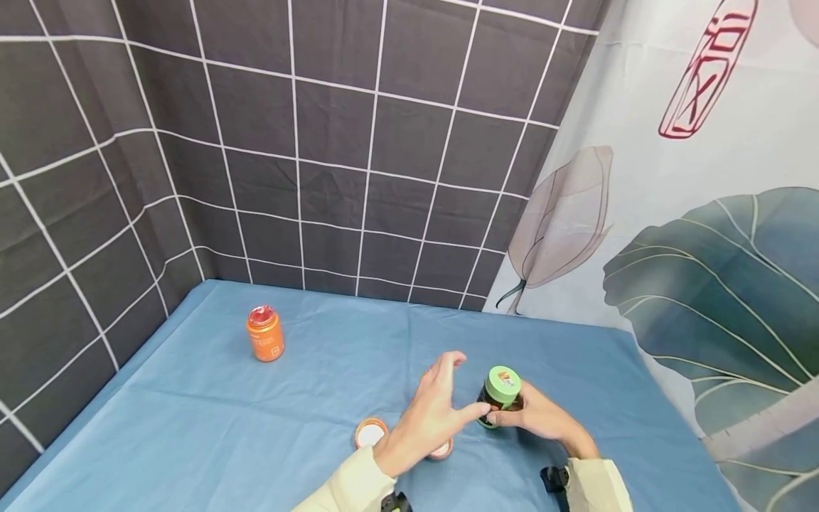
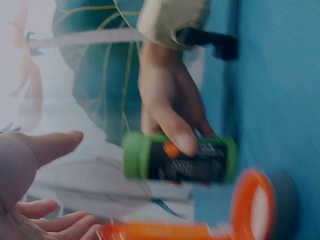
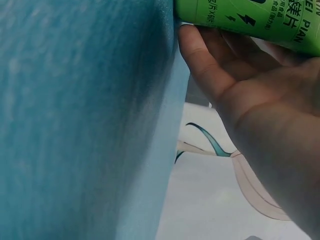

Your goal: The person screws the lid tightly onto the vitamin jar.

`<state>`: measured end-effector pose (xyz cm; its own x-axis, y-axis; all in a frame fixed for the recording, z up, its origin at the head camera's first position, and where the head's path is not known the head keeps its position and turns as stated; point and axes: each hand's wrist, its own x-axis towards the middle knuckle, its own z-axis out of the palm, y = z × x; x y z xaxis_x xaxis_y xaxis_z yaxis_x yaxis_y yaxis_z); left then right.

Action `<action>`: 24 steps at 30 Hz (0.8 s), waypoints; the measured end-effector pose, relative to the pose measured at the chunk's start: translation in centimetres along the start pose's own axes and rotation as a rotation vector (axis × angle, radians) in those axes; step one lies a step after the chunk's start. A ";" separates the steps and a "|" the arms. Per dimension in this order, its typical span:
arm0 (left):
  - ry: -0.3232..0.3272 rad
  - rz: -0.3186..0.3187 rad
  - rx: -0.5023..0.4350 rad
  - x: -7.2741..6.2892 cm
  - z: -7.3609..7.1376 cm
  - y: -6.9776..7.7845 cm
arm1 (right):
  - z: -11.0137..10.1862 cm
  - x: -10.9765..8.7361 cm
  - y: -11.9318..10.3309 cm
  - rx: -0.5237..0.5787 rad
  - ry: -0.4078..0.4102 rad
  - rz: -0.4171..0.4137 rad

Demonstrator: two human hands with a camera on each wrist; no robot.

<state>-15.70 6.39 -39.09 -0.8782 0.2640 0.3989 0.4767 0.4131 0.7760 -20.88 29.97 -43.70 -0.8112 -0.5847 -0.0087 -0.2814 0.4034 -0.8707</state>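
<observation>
Sitting in right grip [image 1: 540,412], green-lidded jar [image 1: 501,390] well inside table edge [image 1: 681,416]

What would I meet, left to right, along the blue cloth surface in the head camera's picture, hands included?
Orange cylindrical jar with reddish top → round, white-centred, orange-rimmed piece → person's bare left hand → dark cylindrical jar with green lid → person's bare right hand.

Head view: bright, even light, mostly sharp; soft shadow on blue cloth [image 1: 320,384] beside right hand [image 1: 544,416]. 2 wrist views dimmer. Left wrist: motion blur, lettering on green-capped bottle [image 2: 205,165] smeared. Right wrist: cloth soft, darkly shadowed; green label [image 3: 272,22] crisper.
</observation>
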 end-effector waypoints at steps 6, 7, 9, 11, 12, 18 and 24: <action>0.141 0.019 -0.052 -0.5 -1.6 -2.1 | 0.0 -0.2 -0.3 -0.032 0.069 0.091; 0.155 0.017 -0.058 -0.5 -1.8 -2.4 | -0.1 -0.3 -0.4 -0.041 0.082 0.096; 0.149 -0.007 -0.057 -0.3 -2.1 -2.7 | -0.2 -0.4 -0.7 -0.057 0.108 0.097; 0.108 -0.041 -0.049 -0.1 -2.3 -3.1 | -0.4 -0.6 -1.1 -0.080 0.132 0.089; 0.080 -0.063 -0.045 0.0 -2.4 -3.3 | -0.5 -0.7 -1.4 -0.094 0.146 0.080; -0.059 -0.165 -0.043 0.1 -2.1 -5.0 | -0.5 -1.1 -3.8 -0.248 0.266 0.010; -0.131 -0.162 -0.058 0.1 -1.8 -6.1 | 0.4 -1.1 -7.3 -0.349 0.394 -0.037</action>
<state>-18.79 2.30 -42.91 -0.9286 0.3106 0.2030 0.3235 0.4097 0.8530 -17.68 27.41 -37.52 -0.9099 -0.3212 0.2624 -0.4126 0.6372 -0.6509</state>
